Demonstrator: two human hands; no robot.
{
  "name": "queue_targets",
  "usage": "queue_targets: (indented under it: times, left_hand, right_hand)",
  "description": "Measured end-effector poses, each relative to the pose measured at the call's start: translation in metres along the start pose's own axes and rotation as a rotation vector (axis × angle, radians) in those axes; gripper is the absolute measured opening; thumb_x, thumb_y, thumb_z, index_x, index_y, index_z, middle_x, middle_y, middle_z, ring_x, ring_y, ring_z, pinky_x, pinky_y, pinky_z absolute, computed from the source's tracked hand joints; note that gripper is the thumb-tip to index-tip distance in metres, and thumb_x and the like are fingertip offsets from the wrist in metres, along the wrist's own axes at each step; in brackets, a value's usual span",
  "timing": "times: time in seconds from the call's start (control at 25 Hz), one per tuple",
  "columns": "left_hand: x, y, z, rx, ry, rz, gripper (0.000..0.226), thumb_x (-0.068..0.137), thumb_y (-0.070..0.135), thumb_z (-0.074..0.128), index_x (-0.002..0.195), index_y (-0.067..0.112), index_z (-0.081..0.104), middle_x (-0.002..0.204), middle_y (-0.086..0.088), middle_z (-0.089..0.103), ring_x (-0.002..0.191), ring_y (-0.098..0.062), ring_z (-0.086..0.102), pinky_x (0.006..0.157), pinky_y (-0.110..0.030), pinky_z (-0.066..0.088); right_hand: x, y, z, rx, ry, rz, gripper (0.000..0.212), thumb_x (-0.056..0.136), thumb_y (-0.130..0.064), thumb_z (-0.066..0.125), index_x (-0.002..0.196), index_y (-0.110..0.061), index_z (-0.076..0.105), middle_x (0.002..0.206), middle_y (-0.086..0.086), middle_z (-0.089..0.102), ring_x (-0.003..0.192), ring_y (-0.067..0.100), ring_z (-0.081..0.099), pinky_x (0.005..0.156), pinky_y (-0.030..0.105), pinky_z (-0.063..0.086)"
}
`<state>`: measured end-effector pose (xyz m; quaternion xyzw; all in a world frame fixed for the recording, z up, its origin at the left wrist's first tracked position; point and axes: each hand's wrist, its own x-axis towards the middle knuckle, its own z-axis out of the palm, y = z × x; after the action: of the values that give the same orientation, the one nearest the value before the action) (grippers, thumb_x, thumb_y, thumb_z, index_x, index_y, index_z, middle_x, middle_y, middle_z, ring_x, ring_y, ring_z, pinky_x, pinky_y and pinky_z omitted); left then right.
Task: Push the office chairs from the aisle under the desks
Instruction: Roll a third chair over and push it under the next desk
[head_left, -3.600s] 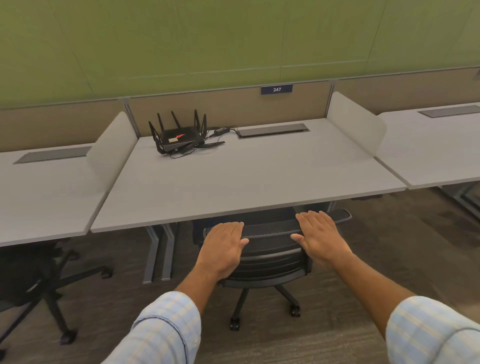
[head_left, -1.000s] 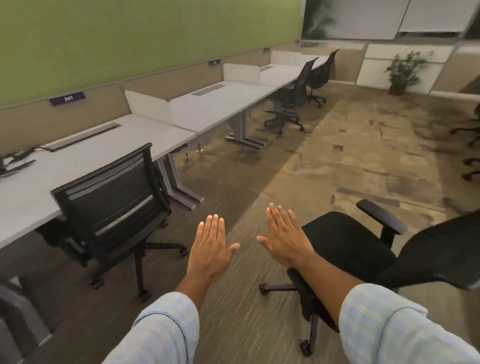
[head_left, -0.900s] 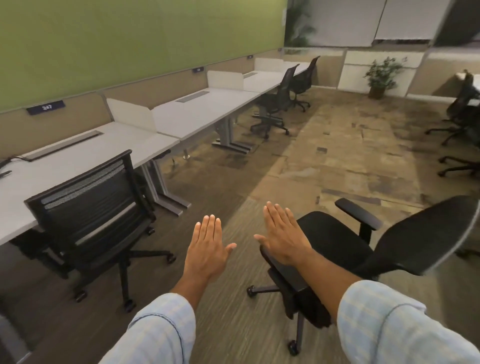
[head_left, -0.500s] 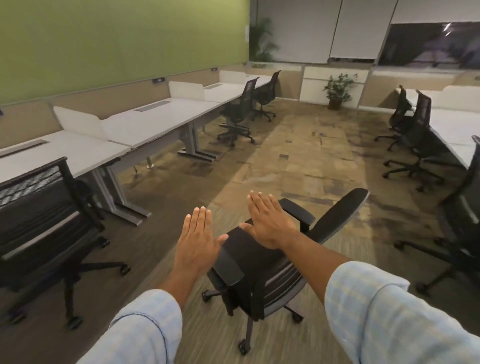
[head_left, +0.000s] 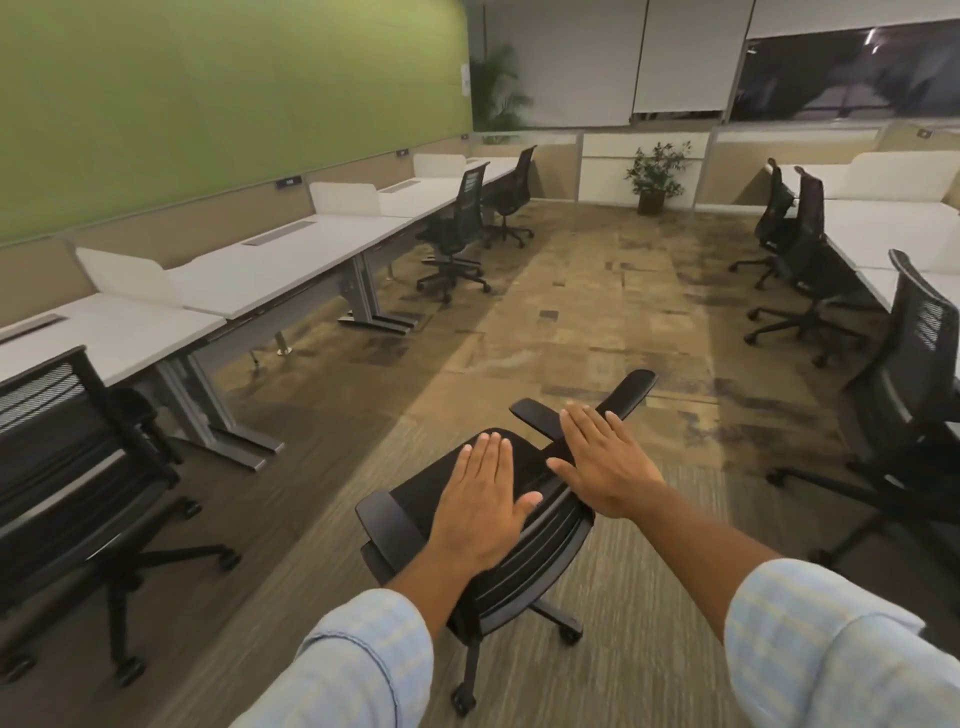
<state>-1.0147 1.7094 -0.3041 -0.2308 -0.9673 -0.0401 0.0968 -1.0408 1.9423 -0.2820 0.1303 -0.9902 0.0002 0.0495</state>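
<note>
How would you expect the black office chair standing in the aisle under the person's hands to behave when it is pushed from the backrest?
The black office chair stands on a castor base, so it will probably roll readily over the low carpet. With a single central column, it may swivel or veer if the left hand and right hand push unevenly. A high push could tilt it slightly.

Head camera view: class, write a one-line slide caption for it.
Two open hands, left and right, reach over a black mesh office chair standing in the carpeted aisle beside white desks.
</note>
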Motion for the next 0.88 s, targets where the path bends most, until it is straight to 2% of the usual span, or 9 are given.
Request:
queue_targets:
  times: [0.16, 0.28, 0.48, 0.68, 0.88]
  left_hand:
    - [0.016, 0.032, 0.013, 0.032, -0.101, 0.087, 0.069, 0.112, 0.044, 0.027, 0.164, 0.005, 0.002, 0.174, -0.020, 0.012, 0.161, -0.032, 0.011, 0.132, -0.048, 0.012]
    - [0.025, 0.037, 0.017, 0.043, -0.108, 0.101, 0.072, 0.108, 0.021, 0.044, 0.164, 0.005, 0.002, 0.174, -0.021, 0.012, 0.161, -0.033, 0.014, 0.131, -0.047, 0.018]
    - [0.027, 0.022, 0.022, 0.009, -0.037, 0.154, 0.068, 0.107, 0.015, 0.039, 0.165, 0.007, 0.005, 0.174, -0.017, 0.013, 0.161, -0.028, 0.014, 0.131, -0.040, 0.015]
    - [0.026, 0.001, 0.025, -0.055, -0.014, 0.168, 0.067, 0.105, 0.013, 0.036, 0.166, 0.011, 0.007, 0.175, -0.013, 0.014, 0.161, -0.024, 0.013, 0.131, -0.038, 0.015]
    - [0.028, -0.034, 0.025, -0.112, 0.037, 0.161, 0.068, 0.098, 0.013, 0.028, 0.165, 0.012, 0.016, 0.173, -0.011, 0.022, 0.160, -0.022, 0.020, 0.130, -0.038, 0.021]
  right_hand:
    - [-0.014, 0.030, 0.017, -0.075, -0.093, -0.031, 0.080, 0.107, -0.065, 0.008, 0.168, -0.014, -0.001, 0.176, 0.005, -0.006, 0.161, 0.022, -0.011, 0.129, 0.046, -0.007]
    - [-0.007, 0.043, 0.018, -0.093, -0.082, -0.066, 0.072, 0.110, -0.059, 0.012, 0.169, -0.017, 0.008, 0.177, 0.004, 0.001, 0.162, 0.022, -0.007, 0.130, 0.047, -0.005]
    - [0.017, 0.067, 0.016, -0.138, -0.100, -0.099, 0.064, 0.113, -0.049, 0.017, 0.168, -0.018, 0.011, 0.177, 0.006, 0.010, 0.162, 0.025, 0.003, 0.130, 0.048, 0.000]
    - [0.041, 0.078, 0.017, -0.050, -0.120, -0.115, 0.058, 0.115, -0.038, 0.026, 0.169, -0.022, 0.009, 0.177, 0.003, 0.011, 0.162, 0.025, 0.001, 0.128, 0.043, 0.002]
    - [0.069, 0.068, 0.027, 0.057, -0.078, -0.165, 0.057, 0.115, -0.038, 0.032, 0.168, -0.023, 0.017, 0.176, 0.004, 0.011, 0.162, 0.027, -0.004, 0.125, 0.037, -0.008]
